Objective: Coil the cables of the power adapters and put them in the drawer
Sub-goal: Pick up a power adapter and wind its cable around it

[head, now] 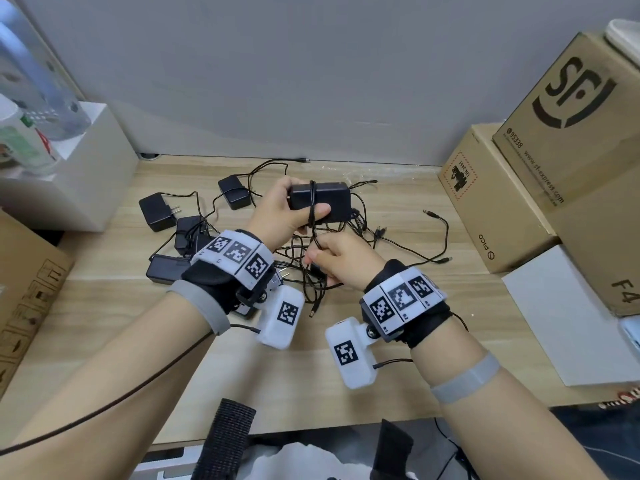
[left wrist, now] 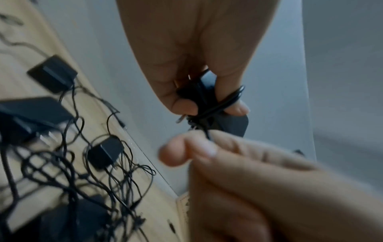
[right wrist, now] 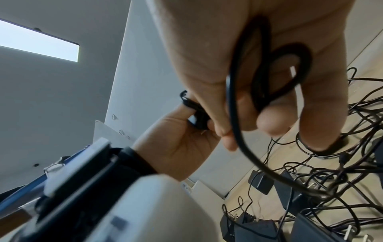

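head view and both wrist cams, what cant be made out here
- Drawer: in no view.
- Held power adapter: prongs hidden by left hand in head view; body blurred in left wrist view.
- Right hand: grip on cable hidden by its back in head view.
- Adapters under left wrist: count unclear.

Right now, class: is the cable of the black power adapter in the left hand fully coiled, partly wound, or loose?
Partly wound: black cable loops the black power adapter, then trails to the right hand.
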The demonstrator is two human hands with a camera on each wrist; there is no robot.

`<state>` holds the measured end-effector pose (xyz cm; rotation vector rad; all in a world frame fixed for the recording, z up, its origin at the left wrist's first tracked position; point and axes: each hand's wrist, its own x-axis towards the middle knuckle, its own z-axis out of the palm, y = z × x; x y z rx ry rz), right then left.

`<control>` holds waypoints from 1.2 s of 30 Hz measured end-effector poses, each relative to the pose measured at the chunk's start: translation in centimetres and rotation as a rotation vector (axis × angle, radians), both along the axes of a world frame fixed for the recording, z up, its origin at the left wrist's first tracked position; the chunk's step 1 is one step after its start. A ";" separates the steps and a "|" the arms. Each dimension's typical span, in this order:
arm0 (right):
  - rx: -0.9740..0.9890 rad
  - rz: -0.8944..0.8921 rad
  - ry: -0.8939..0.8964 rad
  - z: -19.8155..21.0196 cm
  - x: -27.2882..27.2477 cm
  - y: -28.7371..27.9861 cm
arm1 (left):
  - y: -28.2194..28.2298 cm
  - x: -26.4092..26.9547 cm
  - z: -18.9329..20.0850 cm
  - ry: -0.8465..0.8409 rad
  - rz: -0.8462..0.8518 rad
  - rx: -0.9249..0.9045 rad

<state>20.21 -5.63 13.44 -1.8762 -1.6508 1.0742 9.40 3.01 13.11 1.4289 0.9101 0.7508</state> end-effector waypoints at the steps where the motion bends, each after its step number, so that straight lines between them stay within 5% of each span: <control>1: 0.020 0.025 -0.036 0.4 0.0 -0.1 | 0.2 0.0 -0.1 0.046 -0.007 0.037; 9: 0.076 -0.032 0.094 2.7 0.3 -0.9 | 0.8 -1.2 -0.8 0.568 -0.050 0.482; 18: 0.265 -0.215 -0.131 1.6 3.2 0.4 | 1.4 -1.9 -0.1 0.691 -0.436 0.262; 22: 0.286 -0.316 -0.147 0.6 4.6 0.5 | 1.2 -2.1 0.7 0.430 -0.673 0.070; 26: 0.292 -0.324 -0.157 0.4 4.6 0.5 | 1.2 -2.5 0.6 0.106 -0.679 -0.093; 31: 0.145 -0.263 -0.210 -0.2 3.8 0.0 | 0.9 -1.8 1.1 -0.259 -0.468 -0.258; 36: 0.115 -0.175 -0.059 -0.2 1.6 -0.2 | 0.2 0.0 1.2 -0.267 -0.166 -0.266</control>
